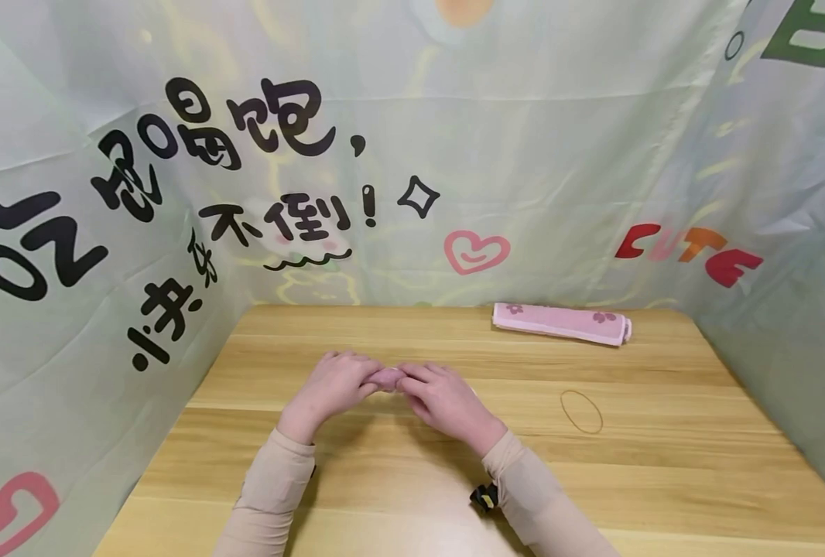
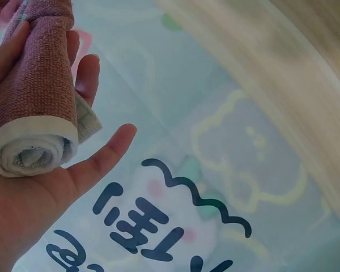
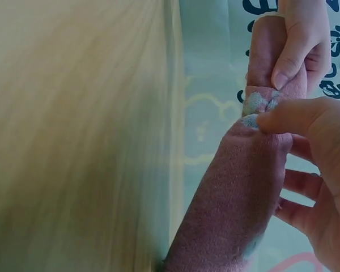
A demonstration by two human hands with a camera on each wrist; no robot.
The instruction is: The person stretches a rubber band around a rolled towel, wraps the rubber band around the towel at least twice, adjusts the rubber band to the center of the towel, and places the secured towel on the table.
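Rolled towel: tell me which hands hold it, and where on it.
Both hands grip the rolled pink towel. The left hand cradles one end in palm and fingers; the right hand holds the other half, thumb pressing near the middle.

Head view high, looking down the table (image 1: 663,480), wrist views close, sharing the rolled towel (image 2: 42,85)

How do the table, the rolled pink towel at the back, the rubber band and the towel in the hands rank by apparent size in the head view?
Largest to smallest:
1. table
2. back towel
3. rubber band

The held towel can't be ranked fairly: the left hand and right hand cover most of it, leaving only a small patch showing.
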